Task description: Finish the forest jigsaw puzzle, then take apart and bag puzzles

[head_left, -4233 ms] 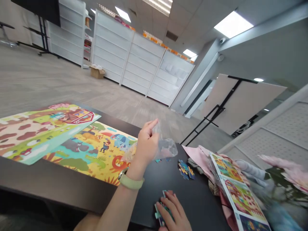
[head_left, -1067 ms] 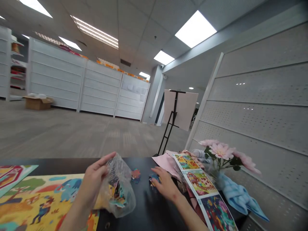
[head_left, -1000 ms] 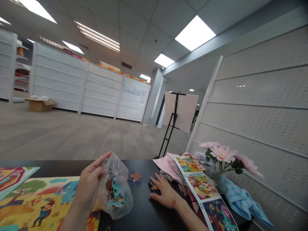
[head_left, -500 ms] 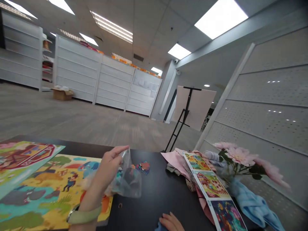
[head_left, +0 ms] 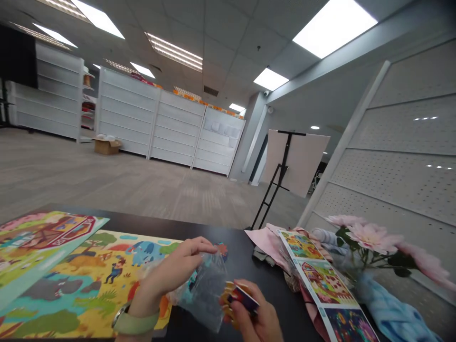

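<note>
My left hand (head_left: 174,268) is closed on the upper edge of a clear plastic bag (head_left: 210,292), with a few small colourful pieces showing inside. Between the fingers and thumb of my right hand (head_left: 261,313) are several jigsaw puzzle pieces (head_left: 245,300), close to the right side of the bag. More colourful pieces (head_left: 223,250) lie on the dark table just beyond my left fingertips, partly covered by the hand. Under my left forearm is a yellow animal picture puzzle (head_left: 89,270), with an elephant, a hippo and a crocodile on it.
A farm picture sheet (head_left: 46,237) overlaps the puzzle at left. On the right are a strip of three pictures (head_left: 318,280), folded cloths (head_left: 265,242), pink flowers (head_left: 372,235) and a blue cloth (head_left: 395,304). An easel (head_left: 281,173) stands beyond the dark table (head_left: 199,229).
My right hand has come up from the bottom edge and now holds puzzle pieces beside the bag. My left hand and the bag have shifted right and slightly down; the view has turned left.
</note>
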A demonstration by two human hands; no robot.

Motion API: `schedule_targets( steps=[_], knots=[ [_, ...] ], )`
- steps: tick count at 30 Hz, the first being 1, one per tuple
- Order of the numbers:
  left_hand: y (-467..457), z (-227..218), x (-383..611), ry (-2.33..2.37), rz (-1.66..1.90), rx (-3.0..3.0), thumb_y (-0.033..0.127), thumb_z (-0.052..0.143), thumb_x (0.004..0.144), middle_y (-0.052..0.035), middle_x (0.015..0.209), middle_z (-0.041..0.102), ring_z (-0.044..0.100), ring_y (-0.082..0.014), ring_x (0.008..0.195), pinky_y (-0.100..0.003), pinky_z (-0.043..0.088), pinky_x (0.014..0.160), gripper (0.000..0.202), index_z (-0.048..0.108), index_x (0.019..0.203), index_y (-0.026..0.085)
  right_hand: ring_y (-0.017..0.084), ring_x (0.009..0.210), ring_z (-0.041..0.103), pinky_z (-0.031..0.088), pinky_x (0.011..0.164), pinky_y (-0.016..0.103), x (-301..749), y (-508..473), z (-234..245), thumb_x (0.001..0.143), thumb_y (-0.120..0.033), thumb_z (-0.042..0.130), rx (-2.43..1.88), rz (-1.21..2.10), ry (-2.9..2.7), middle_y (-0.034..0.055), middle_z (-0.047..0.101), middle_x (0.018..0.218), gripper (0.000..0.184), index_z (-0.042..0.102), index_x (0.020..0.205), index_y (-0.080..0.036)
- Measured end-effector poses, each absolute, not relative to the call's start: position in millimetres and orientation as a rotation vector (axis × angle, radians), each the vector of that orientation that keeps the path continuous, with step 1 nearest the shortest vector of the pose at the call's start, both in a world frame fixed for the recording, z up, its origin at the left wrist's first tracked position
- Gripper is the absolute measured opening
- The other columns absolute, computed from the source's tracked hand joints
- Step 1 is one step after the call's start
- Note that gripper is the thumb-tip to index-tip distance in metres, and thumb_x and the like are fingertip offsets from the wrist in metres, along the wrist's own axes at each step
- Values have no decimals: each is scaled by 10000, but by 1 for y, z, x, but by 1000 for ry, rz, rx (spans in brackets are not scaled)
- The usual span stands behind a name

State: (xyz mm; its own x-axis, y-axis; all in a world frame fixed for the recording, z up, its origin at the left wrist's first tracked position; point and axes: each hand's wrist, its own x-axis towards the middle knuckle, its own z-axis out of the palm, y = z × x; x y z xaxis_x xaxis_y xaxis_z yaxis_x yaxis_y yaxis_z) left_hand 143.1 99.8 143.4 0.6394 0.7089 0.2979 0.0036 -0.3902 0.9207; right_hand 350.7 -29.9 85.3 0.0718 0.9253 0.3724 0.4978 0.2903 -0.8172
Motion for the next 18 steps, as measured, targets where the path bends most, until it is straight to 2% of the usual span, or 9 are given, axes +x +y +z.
schedule_targets(
  steps=[2, 3, 6, 9, 12, 13, 14, 16, 18],
  knots=[
    [103, 141, 146, 597, 890, 1774, 177, 460, 635, -30, 1100, 731, 634, -240, 1073, -327, 450, 981, 509, 807, 1004, 230, 211, 719, 735, 605, 690, 299, 327, 0, 103, 952, -415, 570, -1425, 660, -1774, 62, 773, 874, 284, 689, 1133, -233],
    [105, 140, 146, 627, 916, 1737, 190, 460, 635, -34, 1087, 735, 636, -245, 1067, -329, 458, 966, 504, 808, 998, 221, 214, 755, 735, 599, 716, 311, 317, 13, 111, 923, -366, 606, -1480, 705, -1785, 58, 774, 917, 290, 685, 1166, -229],
    [112, 137, 144, 755, 1044, 1598, 226, 451, 610, -53, 1072, 740, 634, -263, 1071, -338, 468, 930, 513, 810, 976, 192, 255, 987, 718, 566, 877, 379, 303, 36, 136, 850, -282, 670, -1504, 734, -1799, 82, 750, 1123, 440, 649, 1285, -215],
    [119, 138, 139, 882, 1213, 1453, 243, 453, 566, -73, 1100, 735, 638, -253, 988, -322, 470, 847, 546, 806, 975, 166, 269, 1112, 678, 519, 975, 421, 314, 46, 154, 938, -336, 550, -1371, 676, -1803, 94, 743, 1146, 332, 705, 1204, -211],
    [122, 142, 134, 961, 1359, 1344, 261, 467, 579, -66, 1129, 719, 581, -176, 728, -292, 450, 685, 577, 787, 1048, 155, 241, 1040, 705, 548, 930, 402, 344, 70, 155, 1022, -424, 334, -1347, 674, -1719, 115, 738, 1111, 458, 678, 1212, -189],
    [122, 143, 132, 977, 1388, 1316, 270, 470, 588, -62, 1124, 716, 535, -150, 651, -284, 431, 635, 584, 779, 1069, 153, 240, 1098, 682, 526, 973, 405, 355, 83, 149, 1027, -426, 296, -1447, 604, -1730, 129, 717, 1170, 491, 656, 1251, -178],
    [123, 144, 131, 987, 1407, 1294, 275, 473, 592, -60, 1116, 713, 495, -133, 601, -277, 413, 598, 587, 775, 1079, 151, 242, 1193, 633, 477, 1045, 416, 365, 96, 141, 1023, -435, 289, -1608, 508, -1787, 132, 684, 1253, 505, 638, 1290, -186],
    [123, 144, 129, 991, 1420, 1272, 280, 477, 591, -60, 1091, 712, 451, -116, 549, -269, 384, 547, 585, 773, 1078, 146, 324, 1403, 444, 318, 1168, 514, 378, 119, 119, 967, -508, 449, -1745, 491, -1839, 179, 566, 1432, 535, 628, 1335, -164],
    [125, 142, 128, 983, 1436, 1292, 275, 477, 595, -62, 1093, 711, 475, -124, 562, -267, 384, 541, 575, 777, 1069, 152, 393, 1474, 310, 203, 1182, 627, 377, 132, 94, 891, -561, 587, -1817, 550, -1917, 176, 469, 1530, 606, 601, 1386, -212]
  ],
)
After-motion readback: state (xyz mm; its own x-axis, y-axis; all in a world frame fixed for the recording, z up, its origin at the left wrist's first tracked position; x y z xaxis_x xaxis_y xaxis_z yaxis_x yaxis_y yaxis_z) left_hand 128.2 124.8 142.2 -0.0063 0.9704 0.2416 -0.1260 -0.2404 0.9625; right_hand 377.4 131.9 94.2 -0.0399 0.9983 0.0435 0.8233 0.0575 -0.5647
